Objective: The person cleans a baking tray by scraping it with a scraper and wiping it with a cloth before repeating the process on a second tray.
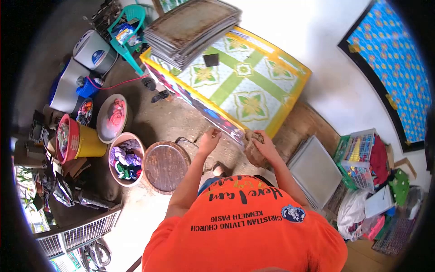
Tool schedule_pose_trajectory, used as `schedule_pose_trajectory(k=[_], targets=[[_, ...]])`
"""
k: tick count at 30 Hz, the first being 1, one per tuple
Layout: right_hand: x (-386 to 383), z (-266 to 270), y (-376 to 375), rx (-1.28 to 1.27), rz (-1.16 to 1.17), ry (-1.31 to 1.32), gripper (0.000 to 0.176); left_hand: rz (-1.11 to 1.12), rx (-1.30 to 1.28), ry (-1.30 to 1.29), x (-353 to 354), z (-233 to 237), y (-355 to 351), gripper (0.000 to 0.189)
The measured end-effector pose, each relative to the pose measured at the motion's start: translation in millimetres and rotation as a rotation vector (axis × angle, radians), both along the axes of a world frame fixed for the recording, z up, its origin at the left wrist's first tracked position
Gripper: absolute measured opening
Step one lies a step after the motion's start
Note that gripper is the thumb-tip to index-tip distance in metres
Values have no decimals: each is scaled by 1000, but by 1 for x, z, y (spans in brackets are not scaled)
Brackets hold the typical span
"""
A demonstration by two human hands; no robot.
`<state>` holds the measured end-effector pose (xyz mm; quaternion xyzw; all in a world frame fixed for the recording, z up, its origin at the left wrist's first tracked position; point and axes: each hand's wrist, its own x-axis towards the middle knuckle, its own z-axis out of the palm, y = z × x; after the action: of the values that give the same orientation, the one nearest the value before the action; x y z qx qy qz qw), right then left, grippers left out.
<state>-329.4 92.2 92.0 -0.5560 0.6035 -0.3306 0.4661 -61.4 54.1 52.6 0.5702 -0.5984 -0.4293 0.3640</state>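
My right hand (266,148) grips a crumpled brown cloth (255,156), which hangs beside the near corner of a table (265,75). The table has a green, white and yellow patterned cover with yellow edging. My left hand (210,140) is held in the air left of that corner, apart from the cloth. Its fingers are curled, and anything inside them is hidden. On the tabletop lie a small dark square piece (211,60) and a tall stack of worn flat sheets (192,29).
Left of me stand a round wooden stool (166,167), basins with clothes (127,158) and a yellow bucket (90,141). Flat pale panels (315,170) and a crate (358,156) are on my right. A green chair (128,50) stands beyond the table's left end.
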Motion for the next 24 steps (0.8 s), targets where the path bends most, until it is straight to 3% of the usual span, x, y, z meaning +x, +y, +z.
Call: schedule_pose_trajectory(k=[7,9,13,17,24], targets=[[52,16,-56,-73,-38,89,41,156,82,264,90,48,-72,19],[61,24,-62,-57,-27,112,42,197,153,346,103,71,-101,31],[71,18,-66,3,12,69,43,253,142,564,108,103,-169,51],[67,8,-74,24,5,50,45,257,207,642,107,130,-237,56],[51,9,-97,67,-7,-40,44,544,277,871,111,126,-346,63]])
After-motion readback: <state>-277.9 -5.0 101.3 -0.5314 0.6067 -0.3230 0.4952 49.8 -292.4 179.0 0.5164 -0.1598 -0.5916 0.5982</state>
